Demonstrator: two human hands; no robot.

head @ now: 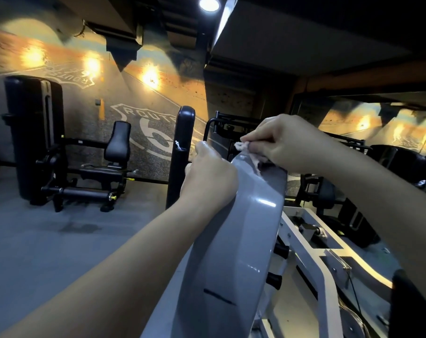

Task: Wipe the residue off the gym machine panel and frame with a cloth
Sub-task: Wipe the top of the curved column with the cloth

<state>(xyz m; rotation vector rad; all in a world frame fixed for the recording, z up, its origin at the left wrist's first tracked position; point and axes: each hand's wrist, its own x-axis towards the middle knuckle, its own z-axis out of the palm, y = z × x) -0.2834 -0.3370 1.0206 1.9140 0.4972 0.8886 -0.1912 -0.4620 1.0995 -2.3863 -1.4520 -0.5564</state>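
Observation:
A glossy grey machine panel (241, 235) runs from the bottom centre up to the middle of the view. My left hand (207, 172) grips its left edge near the top, fingers wrapped around the rim. My right hand (282, 145) pinches a small pale pink cloth (249, 153) and holds it against the panel's top end. Part of the cloth is hidden under my fingers. A dark streak (218, 296) marks the lower part of the panel. The white frame (329, 272) of the machine lies below and right of the panel.
A black upright pad (180, 152) stands just left of my left hand. A black seated machine (85, 164) stands on the grey floor at the left. A mirror (378, 123) and dark equipment fill the right side. A dark shape (412, 306) sits at the bottom right.

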